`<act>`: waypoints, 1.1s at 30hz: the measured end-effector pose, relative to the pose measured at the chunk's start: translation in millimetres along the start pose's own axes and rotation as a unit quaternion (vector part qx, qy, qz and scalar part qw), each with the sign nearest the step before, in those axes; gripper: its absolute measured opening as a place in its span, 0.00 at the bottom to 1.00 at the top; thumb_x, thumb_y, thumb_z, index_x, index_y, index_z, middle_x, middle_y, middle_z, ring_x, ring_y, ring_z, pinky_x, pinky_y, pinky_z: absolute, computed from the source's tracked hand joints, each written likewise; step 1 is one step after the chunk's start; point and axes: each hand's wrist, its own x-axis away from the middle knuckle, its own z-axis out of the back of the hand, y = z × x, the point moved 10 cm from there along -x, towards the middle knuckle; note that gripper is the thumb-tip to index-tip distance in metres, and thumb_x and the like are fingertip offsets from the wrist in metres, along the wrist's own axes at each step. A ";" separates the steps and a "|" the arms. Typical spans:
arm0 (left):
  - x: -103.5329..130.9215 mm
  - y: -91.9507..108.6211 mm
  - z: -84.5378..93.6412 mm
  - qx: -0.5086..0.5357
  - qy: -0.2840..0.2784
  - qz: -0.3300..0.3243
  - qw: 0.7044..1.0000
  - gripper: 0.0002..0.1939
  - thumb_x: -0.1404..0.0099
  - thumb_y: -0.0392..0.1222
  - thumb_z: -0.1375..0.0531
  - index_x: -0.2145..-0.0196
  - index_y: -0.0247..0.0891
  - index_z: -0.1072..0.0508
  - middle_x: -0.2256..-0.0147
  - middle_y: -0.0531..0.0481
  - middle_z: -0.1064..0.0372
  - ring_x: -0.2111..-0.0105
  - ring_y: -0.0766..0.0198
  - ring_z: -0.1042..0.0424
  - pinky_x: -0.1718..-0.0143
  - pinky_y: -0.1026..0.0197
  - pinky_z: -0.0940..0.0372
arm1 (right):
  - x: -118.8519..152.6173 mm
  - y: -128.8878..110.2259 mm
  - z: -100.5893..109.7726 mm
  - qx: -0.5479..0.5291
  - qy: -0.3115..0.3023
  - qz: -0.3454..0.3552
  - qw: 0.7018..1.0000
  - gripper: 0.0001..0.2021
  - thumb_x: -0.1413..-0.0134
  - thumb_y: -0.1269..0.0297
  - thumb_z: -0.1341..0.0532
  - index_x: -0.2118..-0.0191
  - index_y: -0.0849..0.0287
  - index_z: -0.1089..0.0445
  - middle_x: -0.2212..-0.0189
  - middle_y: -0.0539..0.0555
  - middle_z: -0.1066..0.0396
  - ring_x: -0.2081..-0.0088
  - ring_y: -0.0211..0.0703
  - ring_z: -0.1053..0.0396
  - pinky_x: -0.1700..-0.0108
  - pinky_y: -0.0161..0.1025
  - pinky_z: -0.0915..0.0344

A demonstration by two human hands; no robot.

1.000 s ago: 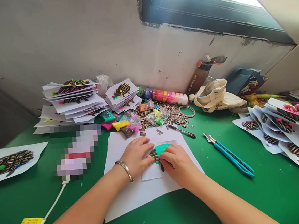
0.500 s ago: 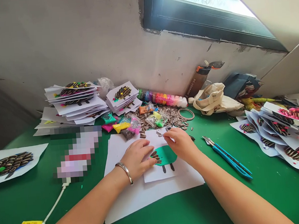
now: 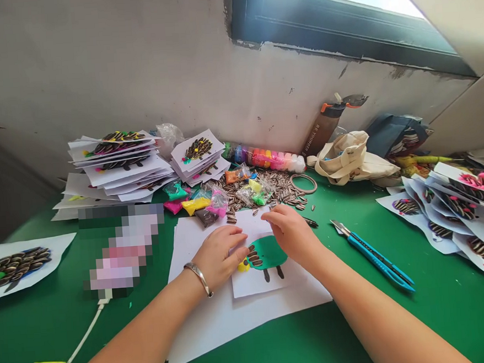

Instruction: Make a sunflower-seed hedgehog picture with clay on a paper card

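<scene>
A: Left hand point(image 3: 219, 259), noting?
B: Its fingers are lying loosely apart, reaching over the left side of a small card point(image 3: 253, 287); nothing is showing in their grip. A bracelet point(image 3: 199, 279) is circling that wrist.
A: Right hand point(image 3: 296, 234)?
B: Its fingers are curling inward, tips narrow, beside the card's upper right part. I am not able to make out whether anything is sitting between them.
A: And the card?
B: It is resting on larger white paper point(image 3: 206, 330). A green oval point(image 3: 271, 252) is showing between the two hands' fingers. Striped seeds point(image 3: 254, 256) are covering its left end, just beside the left fingers. A yellow patch point(image 3: 243, 266) is adjoining that end, partly hiding under the left hand. Two dark legs point(image 3: 267, 275) are pointing down from the oval.
A: Beyond the fingers?
B: A heap of seeds point(image 3: 281, 184) is spreading over the green surface point(image 3: 454, 321), beyond the right fingers. A tape ring point(image 3: 306, 192) is lying at its right edge. Small coloured bags point(image 3: 196, 205) are clustering beyond the left fingers.
A: Right of the right fingers?
B: A pen point(image 3: 311, 222) is partly hiding behind the hand; a blue cutter point(image 3: 378, 257) is lying farther right, well apart.
</scene>
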 end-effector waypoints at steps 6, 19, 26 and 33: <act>0.7 -3.2 -2.4 -0.005 0.004 0.001 1.000 0.17 0.36 0.45 0.47 0.55 0.36 0.26 0.51 0.41 0.30 0.51 0.54 0.33 0.49 0.51 0.37 | 33.1 20.2 5.5 -0.191 -0.002 -0.114 0.975 0.10 0.44 0.73 0.49 0.66 0.56 0.32 0.68 0.51 0.32 0.65 0.40 0.35 0.64 0.35 0.39; 3.2 2.9 13.6 0.030 0.063 0.023 0.997 0.13 0.37 0.44 0.44 0.59 0.39 0.24 0.55 0.44 0.27 0.51 0.53 0.31 0.48 0.48 0.37 | 43.5 21.5 -21.4 -0.517 -0.026 -0.282 0.808 0.05 0.47 0.66 0.47 0.66 0.58 0.36 0.79 0.47 0.37 0.76 0.36 0.39 0.73 0.33 0.42; 7.9 38.7 23.1 0.204 0.047 0.073 0.975 0.09 0.38 0.41 0.43 0.63 0.42 0.23 0.63 0.51 0.24 0.60 0.60 0.27 0.56 0.59 0.33 | 41.1 -37.3 9.7 -0.400 0.049 -0.127 0.906 0.06 0.41 0.66 0.48 0.66 0.55 0.34 0.70 0.51 0.34 0.68 0.39 0.37 0.67 0.36 0.38; 12.2 20.9 6.0 0.318 -0.020 0.195 0.927 0.12 0.39 0.45 0.43 0.74 0.37 0.24 0.77 0.53 0.29 0.74 0.65 0.31 0.72 0.65 0.37 | 39.9 -56.3 17.8 -0.330 0.018 -0.003 0.944 0.10 0.40 0.71 0.48 0.59 0.53 0.32 0.67 0.53 0.32 0.66 0.39 0.34 0.64 0.37 0.35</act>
